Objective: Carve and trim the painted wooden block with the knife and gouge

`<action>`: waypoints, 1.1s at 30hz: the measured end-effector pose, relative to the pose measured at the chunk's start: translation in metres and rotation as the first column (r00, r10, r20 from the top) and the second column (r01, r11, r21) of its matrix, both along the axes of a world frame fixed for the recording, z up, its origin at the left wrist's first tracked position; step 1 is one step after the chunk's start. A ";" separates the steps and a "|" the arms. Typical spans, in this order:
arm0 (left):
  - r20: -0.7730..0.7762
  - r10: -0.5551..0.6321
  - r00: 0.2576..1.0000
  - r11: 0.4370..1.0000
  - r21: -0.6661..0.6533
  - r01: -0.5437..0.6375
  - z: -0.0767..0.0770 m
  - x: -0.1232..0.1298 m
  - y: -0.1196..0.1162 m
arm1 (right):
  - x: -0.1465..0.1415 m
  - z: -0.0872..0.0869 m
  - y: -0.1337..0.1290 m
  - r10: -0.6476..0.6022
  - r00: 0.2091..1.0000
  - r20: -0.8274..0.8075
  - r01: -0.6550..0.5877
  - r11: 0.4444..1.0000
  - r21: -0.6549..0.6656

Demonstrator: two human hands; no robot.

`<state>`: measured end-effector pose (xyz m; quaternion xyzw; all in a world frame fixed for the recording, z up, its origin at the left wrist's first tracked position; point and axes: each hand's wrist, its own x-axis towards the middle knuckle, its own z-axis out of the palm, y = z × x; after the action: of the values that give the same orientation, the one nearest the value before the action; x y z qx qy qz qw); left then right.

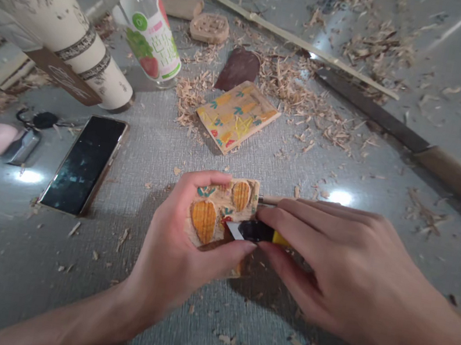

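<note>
A small carved wooden block (203, 221) with raised orange shapes and bits of green and red is held by my left hand (182, 247), its fingers along the far edge and thumb along the near side. My right hand (326, 259) grips a utility knife (259, 231) with a black and yellow body. The knife's blade rests on the block's face beside a small red spot, and my left thumb tip is close to the blade's base. A thin light rod (269, 200) sticks out from under my right fingers toward the block's right edge.
A painted wooden piece (237, 116) lies beyond the block among shavings (291, 85). At left are a phone (85, 165), a patterned cup (113, 82) and a bottle (149, 35). A long knife (373, 111) lies at the right, near a thin strip (289, 34).
</note>
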<state>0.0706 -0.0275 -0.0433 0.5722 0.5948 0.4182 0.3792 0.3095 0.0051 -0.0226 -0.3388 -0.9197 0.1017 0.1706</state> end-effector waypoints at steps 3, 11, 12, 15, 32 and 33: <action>-0.004 0.000 1.000 1.000 0.006 0.000 -0.001 -0.001 0.000 | 0.002 0.001 0.000 -0.009 1.000 -0.003 0.009 1.000 -0.012; -0.024 -0.008 1.000 0.999 0.034 0.009 0.000 0.001 -0.001 | 0.000 0.000 -0.001 -0.006 1.000 0.000 0.006 1.000 -0.029; -0.010 -0.009 1.000 0.999 0.032 0.010 0.000 0.001 0.000 | 0.000 -0.001 -0.001 0.006 1.000 -0.002 -0.006 0.999 -0.053; 0.015 -0.017 1.000 0.999 0.027 0.016 0.001 0.001 0.000 | 0.003 0.000 -0.001 0.019 1.000 0.000 -0.019 0.994 -0.111; -0.106 0.009 0.994 0.994 0.106 0.002 -0.001 0.000 -0.004 | 0.002 0.006 -0.001 -0.031 0.999 -0.019 0.027 0.981 -0.194; -0.119 0.012 0.993 0.992 0.124 0.003 -0.001 0.001 -0.004 | 0.002 0.007 -0.001 -0.033 0.999 -0.025 0.027 0.979 -0.204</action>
<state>0.0712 -0.0317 -0.0439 0.6172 0.5907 0.4202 0.3057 0.3110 0.0042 -0.0156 -0.3668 -0.8967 0.1973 0.1497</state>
